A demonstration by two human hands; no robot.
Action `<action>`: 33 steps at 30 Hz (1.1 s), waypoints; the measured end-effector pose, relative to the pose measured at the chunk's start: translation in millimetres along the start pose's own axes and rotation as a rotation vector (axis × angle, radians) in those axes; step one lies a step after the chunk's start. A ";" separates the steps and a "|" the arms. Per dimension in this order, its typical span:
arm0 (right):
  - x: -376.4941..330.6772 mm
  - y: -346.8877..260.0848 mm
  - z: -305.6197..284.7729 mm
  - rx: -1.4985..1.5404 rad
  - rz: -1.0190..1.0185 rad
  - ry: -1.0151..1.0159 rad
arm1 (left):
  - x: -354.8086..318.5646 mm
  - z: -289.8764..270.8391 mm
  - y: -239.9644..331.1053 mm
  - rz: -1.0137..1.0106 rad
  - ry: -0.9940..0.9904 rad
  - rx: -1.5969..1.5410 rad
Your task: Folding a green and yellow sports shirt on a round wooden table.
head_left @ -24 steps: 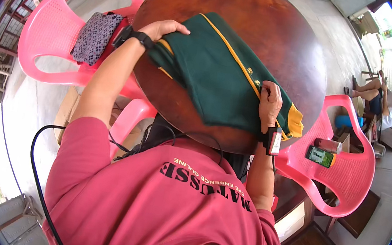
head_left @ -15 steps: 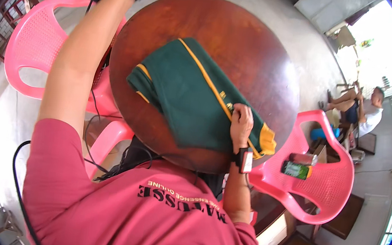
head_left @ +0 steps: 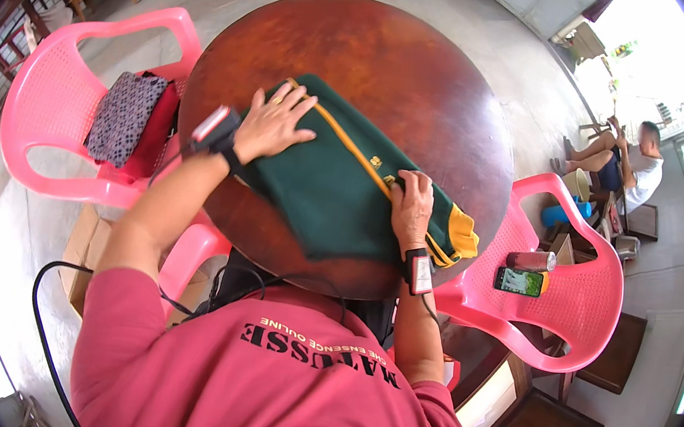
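A folded dark green garment (head_left: 337, 187) with a yellow stripe and a gathered yellow cuff (head_left: 462, 233) lies slantwise on the round brown table (head_left: 364, 37). My left hand (head_left: 278, 125) rests flat on its far left end, fingers stretched over the cloth and the start of the stripe. Part of that end is hidden beneath the hand and wrist. Toward the cuff, my right hand (head_left: 413, 205) has its fingers curled onto the cloth beside the stripe, gripping it there. Both wrists carry strapped-on devices.
Pink plastic chairs stand left (head_left: 38, 112) and right (head_left: 577, 319) of the table. Folded patterned cloth (head_left: 125, 119) lies on the left one; a phone (head_left: 519, 281) and a can (head_left: 531, 261) are on the right one. Black cables (head_left: 40, 305) trail by my left side. A person (head_left: 638, 169) sits far right.
My left hand has come down from beyond the table's far left edge onto the garment. The yellow-edged parts at that end no longer show. My right hand stays near the stripe.
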State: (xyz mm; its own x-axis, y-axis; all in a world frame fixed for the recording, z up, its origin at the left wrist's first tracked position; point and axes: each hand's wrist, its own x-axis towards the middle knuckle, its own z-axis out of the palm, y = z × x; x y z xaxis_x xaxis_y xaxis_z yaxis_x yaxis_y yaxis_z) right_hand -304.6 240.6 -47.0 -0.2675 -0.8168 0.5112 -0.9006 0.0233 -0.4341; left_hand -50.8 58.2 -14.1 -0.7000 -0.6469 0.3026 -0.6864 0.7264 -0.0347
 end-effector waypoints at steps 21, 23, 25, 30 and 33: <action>37.2 -14.2 -6.4 -0.246 -0.204 -0.291 | -25.9 3.6 29.3 -0.427 -0.062 -0.048; 18.6 -48.8 -1.3 -0.193 -0.297 -0.265 | -26.2 -3.1 30.9 -0.420 -0.103 -0.068; 2.8 -65.6 15.0 -0.147 -0.400 -0.325 | -25.7 -0.8 32.2 -0.417 -0.113 -0.043; -11.7 -58.5 19.1 -0.163 -0.401 -0.330 | -28.1 2.9 30.1 -0.398 -0.144 -0.089; -6.9 -15.2 -9.1 -0.279 -0.411 -0.234 | -31.3 3.5 25.9 -0.398 -0.150 -0.068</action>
State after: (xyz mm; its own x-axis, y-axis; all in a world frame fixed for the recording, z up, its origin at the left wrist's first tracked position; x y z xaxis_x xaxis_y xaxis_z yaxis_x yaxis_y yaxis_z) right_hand -292.1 251.1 -37.2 0.1800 -0.8967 0.4044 -0.9800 -0.1988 -0.0046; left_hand -47.4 96.4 -27.7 -0.4077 -0.9027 0.1376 -0.8976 0.4238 0.1212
